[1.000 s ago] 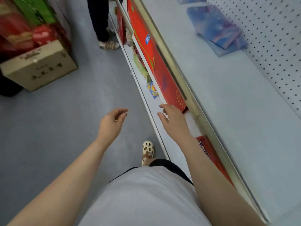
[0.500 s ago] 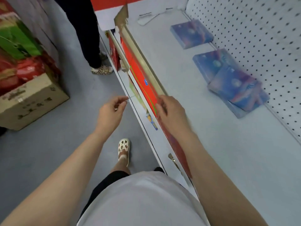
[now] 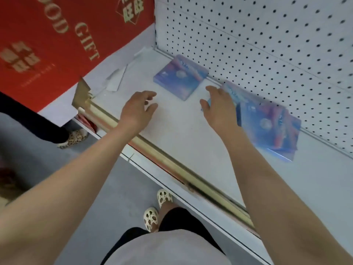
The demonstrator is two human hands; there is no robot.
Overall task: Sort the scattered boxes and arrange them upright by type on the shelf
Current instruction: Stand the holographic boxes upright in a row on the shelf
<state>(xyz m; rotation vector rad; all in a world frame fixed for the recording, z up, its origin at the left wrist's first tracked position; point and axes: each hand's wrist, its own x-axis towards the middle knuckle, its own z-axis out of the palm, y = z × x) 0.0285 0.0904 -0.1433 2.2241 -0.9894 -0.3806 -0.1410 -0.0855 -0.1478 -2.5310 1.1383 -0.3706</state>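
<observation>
Both hands, the left (image 3: 138,109) and right (image 3: 219,109), are now reaching from the lower shelf edge onto the shelf (image 3: 181,134), open and seemingly empty, toward the flat-lying boxes (image 3: 180,76).

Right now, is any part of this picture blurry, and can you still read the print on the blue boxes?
Head view: the stacked blue boxes and the right hand are smeared by motion; their print is unreadable. The single blue box is softly blurred too. The red gift box lettering stays legible.
</observation>
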